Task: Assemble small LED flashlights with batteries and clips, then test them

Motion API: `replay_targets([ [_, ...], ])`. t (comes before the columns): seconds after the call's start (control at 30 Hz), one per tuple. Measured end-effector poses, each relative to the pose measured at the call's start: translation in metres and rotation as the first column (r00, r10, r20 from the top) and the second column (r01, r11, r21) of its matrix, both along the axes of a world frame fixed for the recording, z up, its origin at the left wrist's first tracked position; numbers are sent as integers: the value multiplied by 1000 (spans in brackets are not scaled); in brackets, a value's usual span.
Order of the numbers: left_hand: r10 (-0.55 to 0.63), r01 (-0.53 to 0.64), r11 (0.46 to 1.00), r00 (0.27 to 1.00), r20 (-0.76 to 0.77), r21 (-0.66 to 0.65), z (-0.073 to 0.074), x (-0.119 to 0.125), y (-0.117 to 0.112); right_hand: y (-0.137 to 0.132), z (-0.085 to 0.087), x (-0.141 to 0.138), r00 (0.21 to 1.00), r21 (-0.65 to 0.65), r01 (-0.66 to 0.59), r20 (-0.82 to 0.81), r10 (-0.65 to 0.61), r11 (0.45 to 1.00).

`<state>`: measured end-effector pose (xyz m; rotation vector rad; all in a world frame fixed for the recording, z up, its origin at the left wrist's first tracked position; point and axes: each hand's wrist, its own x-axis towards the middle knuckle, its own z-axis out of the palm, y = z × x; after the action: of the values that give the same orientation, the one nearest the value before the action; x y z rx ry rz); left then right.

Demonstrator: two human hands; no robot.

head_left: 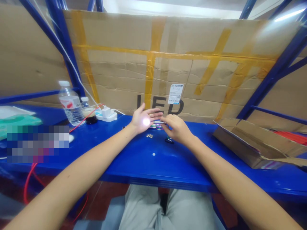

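My left hand (144,119) is held palm up above the blue table (153,159), fingers stretched out flat. A bright glowing white spot (146,121) sits in the palm; I cannot make out what it is. My right hand (176,127) lies palm down just to the right, fingers curled toward the left fingertips over a bunch of small coloured parts (157,126). A few small round silver pieces (150,136) lie on the table below the left hand. A small dark object (168,139) sits under the right hand.
A plastic water bottle (70,107), a dark cup (90,115) and a white power strip (106,114) with a red wire stand at the left. An open cardboard box (256,143) lies at the right. A taped cardboard sheet (168,64) backs the table.
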<state>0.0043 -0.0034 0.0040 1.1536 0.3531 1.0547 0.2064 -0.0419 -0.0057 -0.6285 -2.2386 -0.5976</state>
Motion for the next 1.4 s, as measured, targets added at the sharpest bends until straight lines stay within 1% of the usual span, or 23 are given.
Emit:
replay_targets([
  [0.07,1,-1,1000,1000,-14,16,0,1,-1,-1,1,0,1000,3,-1,4,1,1000],
  [0.2,-14,15,999,999,-32,33,0,1,-1,-3,2,-1,1000,-33,-3,-4,3,999],
  [0.27,-34,35,999,999,-27,22,0,1,-1,-3,3,-1,1000,-39,-9,-15,8,999],
  [0.43,-70,70,997,998,-6,-19,0,2,-2,-3,5,-1,1000,-3,-8,-14,8,1000],
  [0.53,-60,60,998,998,-14,-13,1,2,-2,-3,6,0,1000,-18,2,-8,-2,1000],
  [0.67,-43,43,999,999,-26,8,1,1,-3,-4,8,-1,1000,-34,-21,-21,20,999],
  [0.87,-24,23,1000,999,-35,-12,3,1,-5,-5,8,-1,1000,-30,0,3,0,1000],
  [1.0,-21,20,1000,999,-29,-24,5,1,-7,-6,9,-2,1000,-35,-13,2,13,999],
  [1.17,-7,7,1000,999,-37,-6,5,1,-7,-6,8,-2,1000,-49,-29,8,29,998],
  [1.4,-73,74,996,997,8,-43,2,1,-5,-4,6,-2,1000,-39,-14,-3,14,999],
])
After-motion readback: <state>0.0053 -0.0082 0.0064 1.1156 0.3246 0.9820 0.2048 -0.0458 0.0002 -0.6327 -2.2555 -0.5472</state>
